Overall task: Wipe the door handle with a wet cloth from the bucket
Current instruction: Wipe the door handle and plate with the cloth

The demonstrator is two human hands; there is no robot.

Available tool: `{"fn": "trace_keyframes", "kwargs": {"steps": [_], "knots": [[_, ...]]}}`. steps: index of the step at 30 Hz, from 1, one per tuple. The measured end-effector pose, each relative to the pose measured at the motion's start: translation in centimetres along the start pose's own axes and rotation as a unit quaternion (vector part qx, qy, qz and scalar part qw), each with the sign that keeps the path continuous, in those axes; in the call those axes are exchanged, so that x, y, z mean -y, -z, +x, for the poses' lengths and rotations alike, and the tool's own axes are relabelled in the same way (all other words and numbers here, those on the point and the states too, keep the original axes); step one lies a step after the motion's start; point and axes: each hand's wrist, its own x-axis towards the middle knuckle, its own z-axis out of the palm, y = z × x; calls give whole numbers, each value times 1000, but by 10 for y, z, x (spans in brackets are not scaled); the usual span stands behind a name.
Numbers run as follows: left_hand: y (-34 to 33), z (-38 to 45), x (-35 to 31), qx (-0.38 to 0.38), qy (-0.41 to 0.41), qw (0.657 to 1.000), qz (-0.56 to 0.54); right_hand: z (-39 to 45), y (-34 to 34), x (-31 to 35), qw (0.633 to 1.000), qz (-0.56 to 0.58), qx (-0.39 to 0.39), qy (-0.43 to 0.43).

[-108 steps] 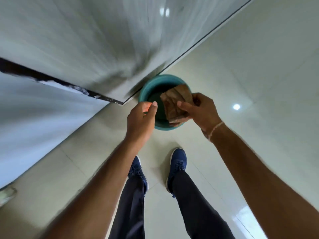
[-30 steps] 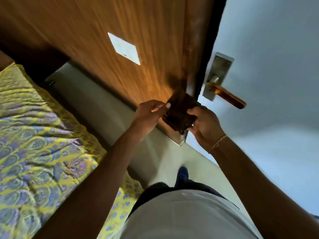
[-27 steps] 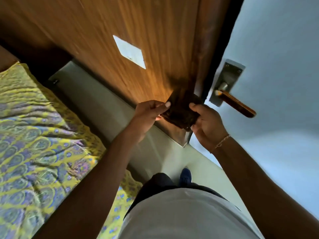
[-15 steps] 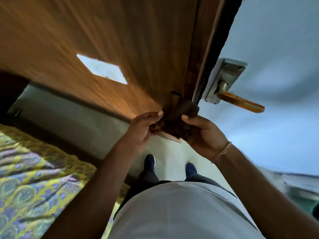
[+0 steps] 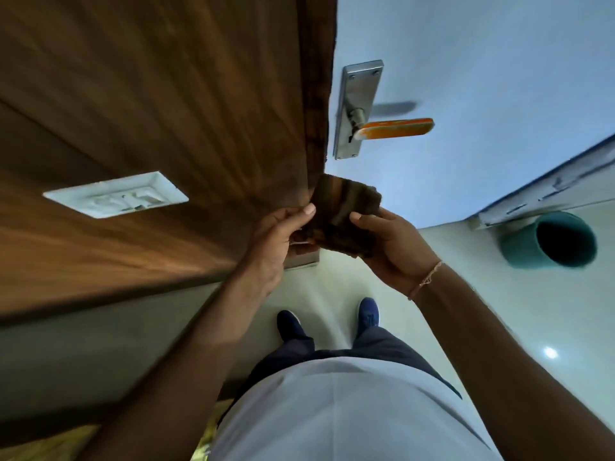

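A folded brown cloth (image 5: 344,212) is held between both hands in front of me, below the door handle. My left hand (image 5: 278,241) grips its left edge and my right hand (image 5: 391,249) grips its right side. The orange lever handle (image 5: 394,128) sticks out to the right from a steel backplate (image 5: 357,91) on the pale blue door (image 5: 482,78). The cloth is apart from the handle. The teal bucket (image 5: 549,239) stands on the floor at the right, by the foot of the door.
A brown wooden panel (image 5: 149,111) with a white switch plate (image 5: 116,199) fills the left. Its dark edge (image 5: 317,78) runs beside the backplate. Pale floor tiles (image 5: 499,311) lie below, with my blue shoes (image 5: 367,316) on them. A yellow patterned fabric (image 5: 50,444) shows at bottom left.
The view has swung to the right and the handle now sits directly above my hands. The bucket has come into view at the right. Both hands still hold the cloth.
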Motion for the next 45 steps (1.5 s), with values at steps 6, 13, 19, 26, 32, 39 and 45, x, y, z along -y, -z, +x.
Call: {"fn": "trace_keyframes", "kwargs": {"steps": [6,13,19,26,32,39,45], "knots": [[-26,2,4,53,-7,999,-6,-14,10,-1,910,-318,-207,169],[-57,-2,9,-11,-50,999,5,-15,32,14,886,-342,-259,175],[-81,-6,6,-53,-70,996,0,-13,46,44,909,-331,-204,151],[-97,-10,7,-65,-89,994,-2,-9,55,59,919,-338,-163,121],[-99,-15,3,-70,-96,993,16,-7,52,62,936,-317,-119,96],[-84,-13,-2,-79,-91,993,3,6,53,68,965,-219,-137,50],[-77,-13,-7,-55,-50,996,-56,11,47,55,994,-98,-50,-27]]}}
